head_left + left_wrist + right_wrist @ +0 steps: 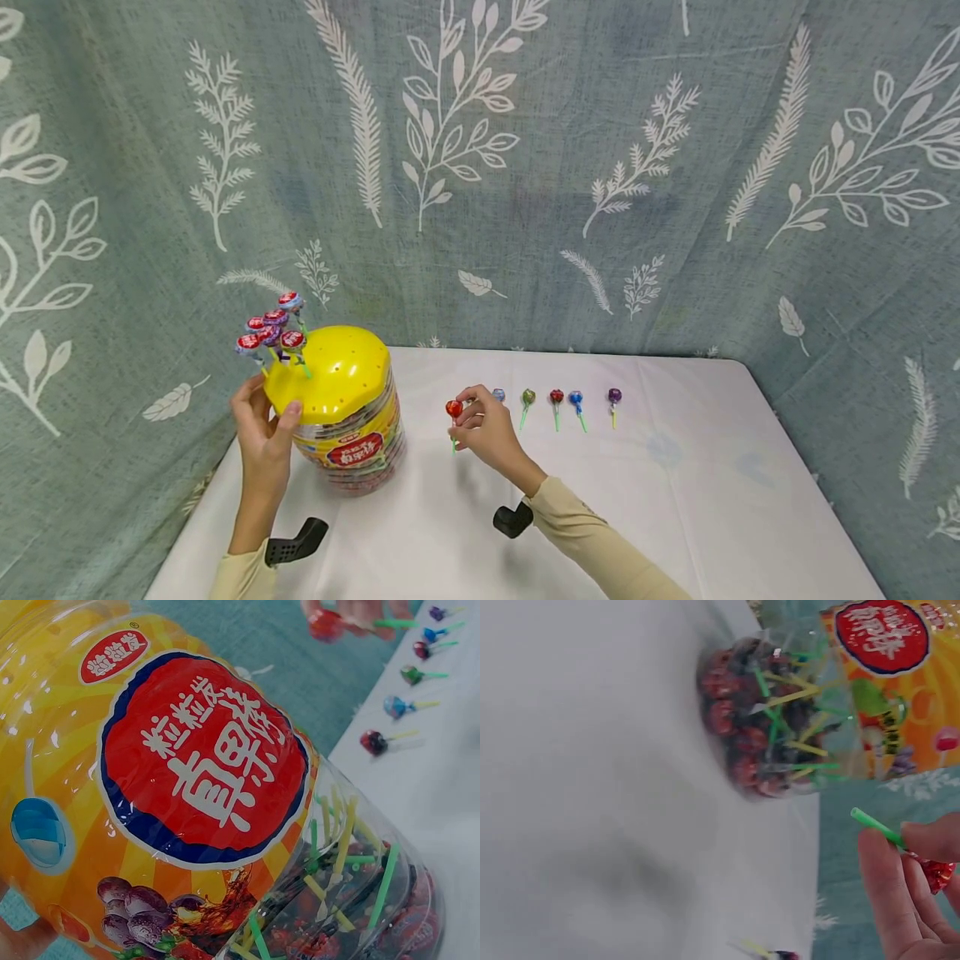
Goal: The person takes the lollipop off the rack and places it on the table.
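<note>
A clear plastic candy jar (352, 450) with a yellow lid (341, 367) stands on the left of the table. It has an orange label, and loose lollipops (330, 900) show through its lower part. Several wrapped lollipops (276, 317) stick up from holes at the lid's left side. My left hand (262, 442) grips the lid's edge there, thumb at the front. To the jar's right, my right hand (487, 427) pinches a red lollipop (453, 408) by its green stick (876, 824), candy end up, above the table and apart from the jar.
A row of lollipops lies on the white tablecloth (675, 492): green (528, 396), red (557, 396), blue (576, 397) and purple (615, 395) among them. One dark red lollipop (373, 742) shows in the left wrist view. A patterned curtain (525, 208) hangs behind the table.
</note>
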